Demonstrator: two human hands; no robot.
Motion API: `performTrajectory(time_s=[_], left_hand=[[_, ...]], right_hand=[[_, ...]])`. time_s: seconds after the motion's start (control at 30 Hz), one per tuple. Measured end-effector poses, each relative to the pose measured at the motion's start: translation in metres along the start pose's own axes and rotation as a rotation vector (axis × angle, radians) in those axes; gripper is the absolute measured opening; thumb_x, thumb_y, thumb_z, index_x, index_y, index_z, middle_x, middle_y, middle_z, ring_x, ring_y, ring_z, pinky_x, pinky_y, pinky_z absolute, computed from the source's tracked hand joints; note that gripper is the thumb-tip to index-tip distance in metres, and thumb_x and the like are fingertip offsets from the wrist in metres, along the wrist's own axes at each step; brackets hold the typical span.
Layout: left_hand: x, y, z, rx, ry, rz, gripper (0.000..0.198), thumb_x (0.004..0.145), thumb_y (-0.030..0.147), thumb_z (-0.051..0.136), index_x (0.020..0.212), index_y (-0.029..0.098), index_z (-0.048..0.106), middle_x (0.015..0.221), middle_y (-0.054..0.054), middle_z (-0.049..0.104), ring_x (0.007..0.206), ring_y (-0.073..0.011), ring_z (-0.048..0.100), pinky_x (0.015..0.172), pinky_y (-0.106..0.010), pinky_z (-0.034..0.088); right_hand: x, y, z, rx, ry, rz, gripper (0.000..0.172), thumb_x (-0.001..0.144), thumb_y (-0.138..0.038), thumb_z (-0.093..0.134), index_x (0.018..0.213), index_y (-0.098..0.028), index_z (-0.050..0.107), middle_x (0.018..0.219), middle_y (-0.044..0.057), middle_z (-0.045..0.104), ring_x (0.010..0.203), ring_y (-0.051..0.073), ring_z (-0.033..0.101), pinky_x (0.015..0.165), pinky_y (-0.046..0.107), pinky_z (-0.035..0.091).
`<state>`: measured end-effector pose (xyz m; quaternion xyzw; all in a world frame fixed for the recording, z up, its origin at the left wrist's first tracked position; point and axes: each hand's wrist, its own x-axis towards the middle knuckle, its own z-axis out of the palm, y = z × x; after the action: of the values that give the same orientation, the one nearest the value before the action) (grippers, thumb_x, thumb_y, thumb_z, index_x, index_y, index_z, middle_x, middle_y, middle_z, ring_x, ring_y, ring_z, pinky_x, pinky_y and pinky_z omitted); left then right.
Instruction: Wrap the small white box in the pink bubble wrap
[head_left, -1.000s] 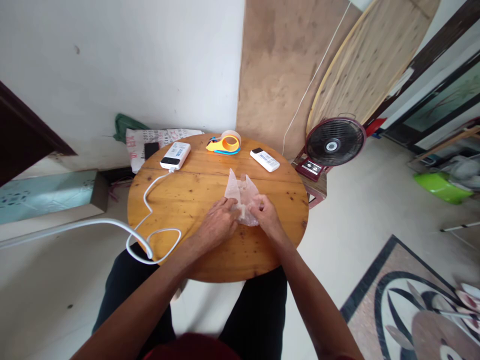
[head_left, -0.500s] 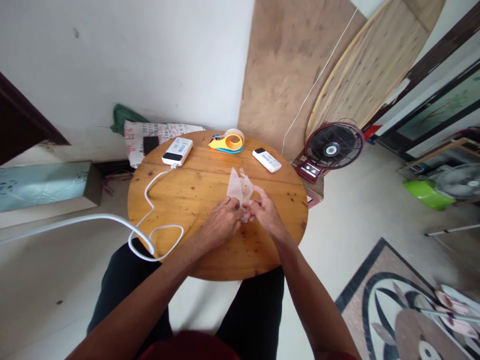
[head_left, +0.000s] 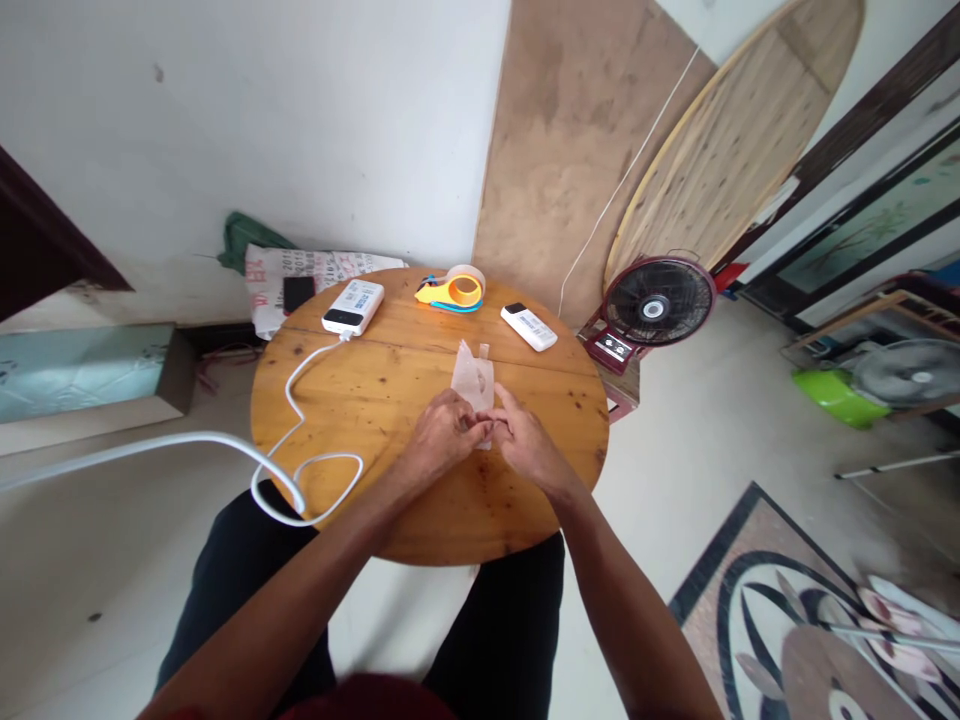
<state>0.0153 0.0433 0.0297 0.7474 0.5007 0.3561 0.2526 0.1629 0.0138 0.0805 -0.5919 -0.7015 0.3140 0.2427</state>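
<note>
A thin translucent plastic bag (head_left: pixel 474 378) lies folded into a narrow strip on the round wooden table (head_left: pixel 360 400). My left hand (head_left: pixel 441 438) pinches its near end with curled fingers. My right hand (head_left: pixel 525 445) meets it from the right, fingers pressed on the same end of the bag. Both hands rest at the table's middle, touching each other.
At the table's far side lie a white power bank (head_left: pixel 352 306) with a white cable (head_left: pixel 300 420) looping toward me, an orange tape dispenser (head_left: pixel 452 289) and a white remote (head_left: pixel 529 326). A floor fan (head_left: pixel 654 306) stands to the right, boards lean on the wall.
The bag was spread wide and puffed up; my hands have drawn together and folded it into a narrow flat strip. The view shifted slightly.
</note>
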Motion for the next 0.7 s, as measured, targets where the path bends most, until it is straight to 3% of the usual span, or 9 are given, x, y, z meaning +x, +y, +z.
performTrajectory(time_s=[0.3,0.43,0.53,0.63,0.7], left_hand=[[0.01,0.001,-0.006,0.06,-0.163,-0.041,0.015,0.078,0.028,0.061,0.068,0.017,0.064,0.078,-0.003,0.06,0.073,-0.0158,0.057,0.069,-0.028,0.044],[0.011,-0.002,-0.008,0.05,-0.201,-0.004,0.012,0.077,0.022,0.059,0.066,0.019,0.062,0.079,-0.003,0.059,0.077,-0.0163,0.057,0.07,-0.028,0.044],[0.013,-0.003,-0.008,0.081,-0.219,0.014,0.01,0.075,0.02,0.059,0.065,0.019,0.061,0.08,-0.004,0.06,0.082,-0.0187,0.056,0.073,-0.03,0.044],[0.014,-0.005,-0.007,0.089,-0.198,0.037,0.008,0.072,0.018,0.06,0.064,0.019,0.061,0.084,-0.004,0.06,0.086,-0.0204,0.056,0.078,-0.032,0.045],[0.014,-0.008,-0.004,0.062,-0.167,0.066,0.006,0.07,0.017,0.061,0.064,0.019,0.06,0.088,-0.004,0.061,0.089,-0.0205,0.056,0.082,-0.033,0.046]], right_hand=[[0.008,0.002,-0.012,-0.086,-0.087,-0.075,0.065,0.085,-0.01,0.04,0.148,-0.013,0.026,0.115,0.011,0.07,0.111,0.023,0.062,0.097,0.039,0.045],[0.019,0.016,-0.02,-0.037,-0.143,-0.141,0.055,0.088,-0.014,0.041,0.143,-0.015,0.037,0.109,0.008,0.072,0.102,0.02,0.066,0.093,0.036,0.047],[0.03,0.028,-0.024,-0.071,-0.07,-0.175,0.045,0.088,-0.015,0.041,0.132,-0.017,0.051,0.105,0.007,0.071,0.093,0.018,0.066,0.086,0.032,0.049],[0.045,0.032,-0.024,-0.215,0.045,-0.279,0.041,0.087,-0.012,0.041,0.122,-0.02,0.061,0.123,0.009,0.061,0.109,0.019,0.058,0.094,0.033,0.045],[0.056,0.03,-0.021,-0.319,0.023,-0.353,0.037,0.085,-0.012,0.044,0.114,-0.023,0.066,0.141,0.007,0.047,0.121,0.02,0.05,0.1,0.034,0.041]])
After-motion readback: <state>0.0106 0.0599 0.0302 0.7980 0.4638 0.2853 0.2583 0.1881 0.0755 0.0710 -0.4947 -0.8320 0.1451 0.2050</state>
